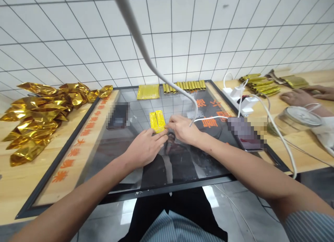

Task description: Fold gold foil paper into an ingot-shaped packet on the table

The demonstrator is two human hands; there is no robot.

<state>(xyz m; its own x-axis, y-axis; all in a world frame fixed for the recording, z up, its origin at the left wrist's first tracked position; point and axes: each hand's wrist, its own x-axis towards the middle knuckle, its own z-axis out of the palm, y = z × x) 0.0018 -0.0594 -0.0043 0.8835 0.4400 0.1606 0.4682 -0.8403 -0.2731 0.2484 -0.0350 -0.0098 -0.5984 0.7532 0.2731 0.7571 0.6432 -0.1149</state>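
A small sheet of shiny gold paper [157, 120] lies on the dark glass surface in front of me, with a crease or gap running down its middle. My left hand [143, 147] comes from the lower left, its fingers closed along the sheet's near edge. At the near right corner, my right hand [184, 129] has its fingertips pinched on the same paper, close to the left fingers. The fingers cover part of the near edge. Beyond the hands sit a flat stack of gold paper [148, 91] and a row of narrow gold paper rolls [190, 86].
Folded gold foil ingots [39, 113] are heaped at left. A phone [118, 116] lies on the glass; another phone [245, 133] is at right beside a power strip [240, 99]. A white cable [156, 70] hangs across the view. Another person's hands [297, 97] rest far right near a jar [297, 120].
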